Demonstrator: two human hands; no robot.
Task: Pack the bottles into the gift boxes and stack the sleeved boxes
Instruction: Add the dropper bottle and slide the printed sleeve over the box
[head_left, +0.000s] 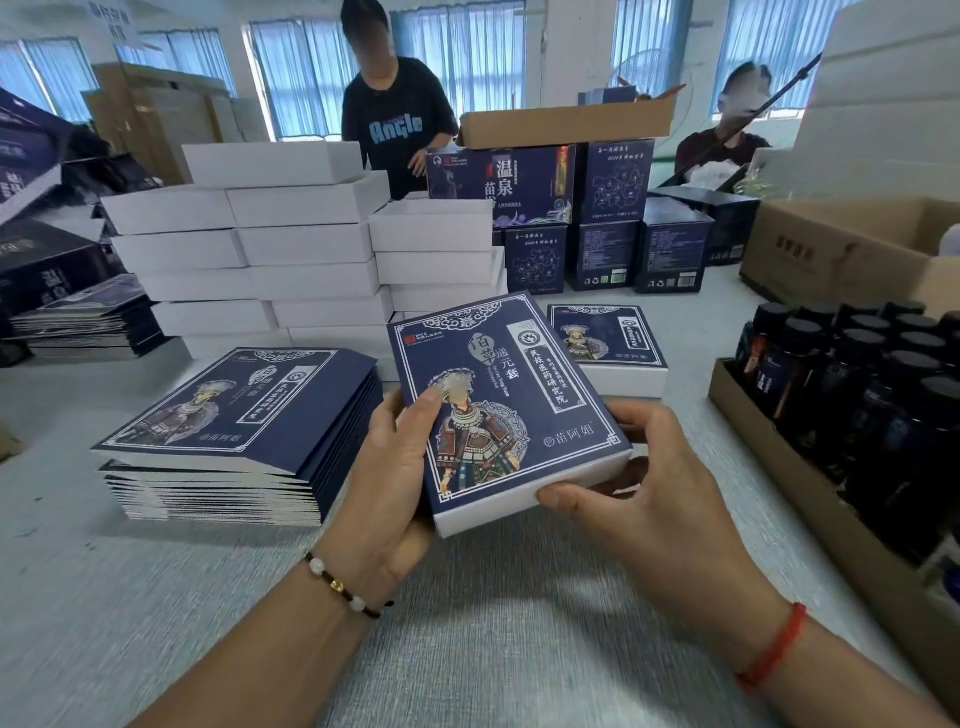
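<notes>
Both hands are holding one sleeved box (506, 410) above the desk (493, 623) — the left hand (395, 467) is gripping its left long edge with the thumb lying on the printed face, and the right hand (639, 467) is pinching the near right corner, its thumb on the white end. The white inner box is showing as a strip at the near end, so the sleeve seems almost home; to finish well, I would be squaring both ends flush before setting it on the finished box (608, 343) lying just beyond the right hand. The sleeve is smooth navy card with pale printed borders. Flat sleeves (234, 431) are piled left of the left hand, dark capped bottles (862, 384) in a cardboard tray to the right.
</notes>
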